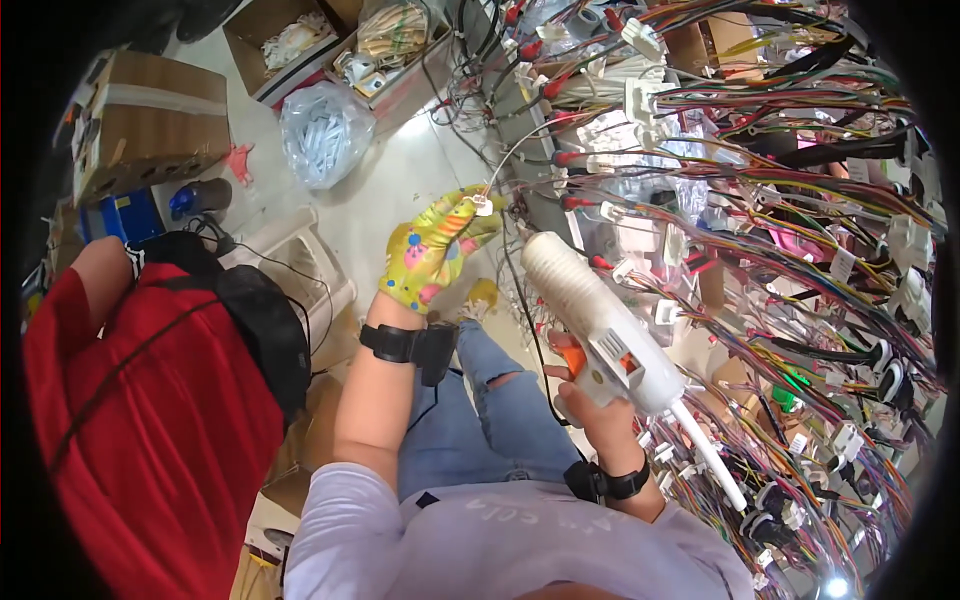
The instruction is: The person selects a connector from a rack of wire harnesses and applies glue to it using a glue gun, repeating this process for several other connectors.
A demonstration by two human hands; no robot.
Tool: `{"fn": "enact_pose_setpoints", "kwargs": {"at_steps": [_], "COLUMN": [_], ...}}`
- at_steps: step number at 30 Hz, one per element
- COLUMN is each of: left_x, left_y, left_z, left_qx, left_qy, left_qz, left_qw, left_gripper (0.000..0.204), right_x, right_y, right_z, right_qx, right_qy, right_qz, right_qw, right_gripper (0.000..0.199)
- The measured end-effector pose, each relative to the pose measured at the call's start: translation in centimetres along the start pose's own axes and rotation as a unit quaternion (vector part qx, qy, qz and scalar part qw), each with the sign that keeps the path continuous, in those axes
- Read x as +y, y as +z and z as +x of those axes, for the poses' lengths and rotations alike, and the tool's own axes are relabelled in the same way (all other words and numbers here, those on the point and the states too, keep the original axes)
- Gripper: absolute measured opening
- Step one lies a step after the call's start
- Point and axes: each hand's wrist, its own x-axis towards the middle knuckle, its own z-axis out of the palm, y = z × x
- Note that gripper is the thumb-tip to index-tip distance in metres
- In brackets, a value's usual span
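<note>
My left hand (425, 262), in a yellow-green patterned glove, pinches a small white connector (483, 206) between thumb and fingers. A thin pale wire runs from near the connector up toward the wire rack. My bare right hand (604, 418) is wrapped round the handle of a white hot glue gun (585, 295), with a finger at its orange trigger (574, 357). The gun's nozzle end points up and left, a short way from the connector. Out of its back end sticks a long white glue stick (708, 455).
Bundles of coloured wires with white connectors (740, 190) fill the right side, close to the glue gun. A person in red (170, 400) sits at my left. Farther off are a plastic stool (335, 262), a cardboard box (150, 125) and a clear bag of white parts (322, 140).
</note>
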Motion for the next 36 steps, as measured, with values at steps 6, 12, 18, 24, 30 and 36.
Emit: {"fn": "enact_pose_setpoints", "kwargs": {"at_steps": [6, 12, 18, 24, 30, 36], "left_x": [-1.6, -3.6, -4.7, -4.7, -4.5, -4.5], "left_y": [2.8, 4.1, 4.9, 5.6, 6.0, 6.1], "left_z": [-0.1, 0.4, 1.1, 1.3, 1.3, 1.3], "left_qx": [-0.008, 0.012, 0.029, 0.037, 0.044, 0.043], "left_qy": [-0.011, 0.005, 0.009, 0.004, 0.0, 0.001], "left_qz": [-0.108, -0.129, -0.097, -0.084, -0.063, -0.065], "left_qw": [0.994, 0.992, 0.995, 0.996, 0.997, 0.997], "left_gripper": [0.038, 0.037, 0.036, 0.031, 0.031, 0.032], "right_x": [0.5, 0.7, 2.8, 3.0, 2.9, 3.3], "right_y": [0.5, 0.3, -0.2, -0.6, -0.8, -0.9], "right_z": [0.8, 0.6, 1.1, 1.2, 1.2, 1.1], "right_qx": [0.012, 0.031, 0.053, 0.047, 0.059, 0.053], "right_qy": [-0.051, -0.001, -0.064, -0.065, -0.07, -0.071], "right_qz": [0.01, 0.021, 0.058, 0.05, 0.053, 0.042], "right_qw": [0.999, 0.999, 0.995, 0.996, 0.994, 0.995], "right_gripper": [0.056, 0.052, 0.05, 0.05, 0.051, 0.05]}}
